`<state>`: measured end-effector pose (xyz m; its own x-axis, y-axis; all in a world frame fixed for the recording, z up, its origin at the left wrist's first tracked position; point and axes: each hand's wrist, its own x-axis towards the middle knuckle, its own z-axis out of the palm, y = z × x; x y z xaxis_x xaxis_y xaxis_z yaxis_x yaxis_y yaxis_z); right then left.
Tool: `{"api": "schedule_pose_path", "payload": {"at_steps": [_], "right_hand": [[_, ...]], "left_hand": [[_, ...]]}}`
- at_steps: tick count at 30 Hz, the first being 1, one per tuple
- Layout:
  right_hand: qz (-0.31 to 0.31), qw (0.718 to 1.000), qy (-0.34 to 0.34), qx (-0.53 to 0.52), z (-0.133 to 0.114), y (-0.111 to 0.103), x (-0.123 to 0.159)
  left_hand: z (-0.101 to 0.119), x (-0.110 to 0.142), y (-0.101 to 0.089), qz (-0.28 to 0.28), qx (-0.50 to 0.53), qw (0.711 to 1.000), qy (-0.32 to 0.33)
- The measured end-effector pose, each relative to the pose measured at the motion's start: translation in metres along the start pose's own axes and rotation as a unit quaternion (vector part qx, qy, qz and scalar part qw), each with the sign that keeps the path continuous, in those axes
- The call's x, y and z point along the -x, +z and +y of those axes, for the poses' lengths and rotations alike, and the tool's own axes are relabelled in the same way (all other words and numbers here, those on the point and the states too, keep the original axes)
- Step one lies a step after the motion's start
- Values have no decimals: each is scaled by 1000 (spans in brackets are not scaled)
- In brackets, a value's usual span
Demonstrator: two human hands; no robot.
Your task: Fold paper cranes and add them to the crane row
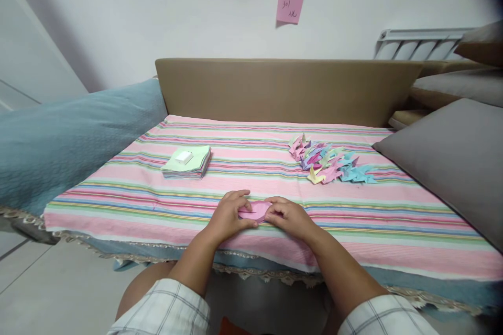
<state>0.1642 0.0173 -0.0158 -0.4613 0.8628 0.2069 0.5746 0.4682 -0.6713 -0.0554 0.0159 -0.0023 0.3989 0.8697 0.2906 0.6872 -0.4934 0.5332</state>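
Note:
A partly folded pink sheet of origami paper (257,211) lies on the striped cloth between my hands, near the front edge. At its left end, my left hand (232,213) has its thumb along the near edge and its fingers curled over the top. My right hand (288,215) pinches the right end between thumb and fingers. A dark line, perhaps a slit or crease, runs along the left half of the paper. The fingers partly hide both ends.
Folded paper cranes (330,161) in several colours lie in a group at the right. To the left, a stack of square paper (187,165) bears a small white block (184,157). A grey cushion (451,162) leans at the far right; a brown backrest (286,89) stands behind.

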Motion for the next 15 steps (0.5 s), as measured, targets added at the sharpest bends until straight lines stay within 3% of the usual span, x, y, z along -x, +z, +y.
{"api": "schedule_pose_path", "payload": {"at_steps": [4, 8, 15], "right_hand": [[3, 1000, -1, 8, 0, 0, 0], [8, 1000, -3, -4, 2, 0, 1], [60, 994, 15, -86, 2, -3, 0]], "left_hand": [[8, 1, 10, 12, -83, 994, 63], [11, 1, 16, -3, -149, 986, 73], [12, -1, 20, -12, -162, 983, 84]]}}
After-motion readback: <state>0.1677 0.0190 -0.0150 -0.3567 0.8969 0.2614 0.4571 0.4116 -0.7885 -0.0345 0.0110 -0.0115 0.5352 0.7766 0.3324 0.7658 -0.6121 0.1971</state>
